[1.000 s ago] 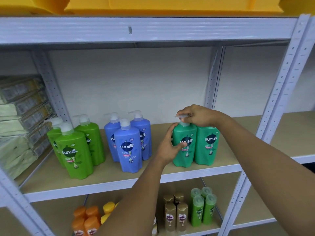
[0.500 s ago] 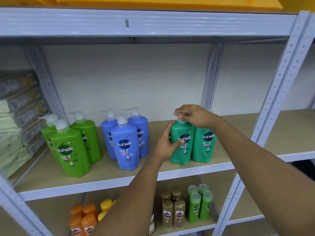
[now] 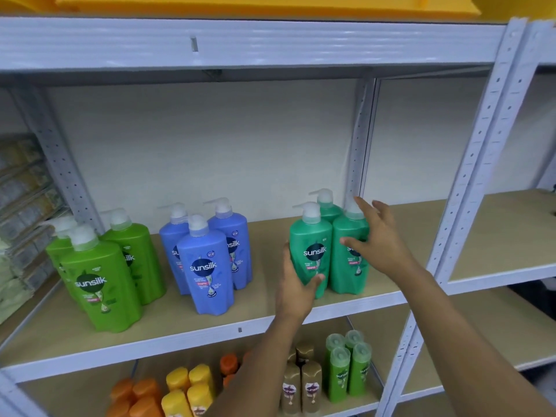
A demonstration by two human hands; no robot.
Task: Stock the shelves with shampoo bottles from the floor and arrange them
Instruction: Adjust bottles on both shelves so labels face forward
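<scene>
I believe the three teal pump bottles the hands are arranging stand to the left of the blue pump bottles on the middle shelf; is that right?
Not quite: the head view shows the teal pump bottles standing to the right of the blue pump bottles, on the same middle shelf.

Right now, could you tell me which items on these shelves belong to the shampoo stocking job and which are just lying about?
Part of the job:
- teal pump bottles, held by the left hand and touched by the right hand
- blue pump bottles
- lime green pump bottles
- small bottles on the lower shelf

Just lying about:
- stacked packets at far left
- yellow bins on top
</scene>
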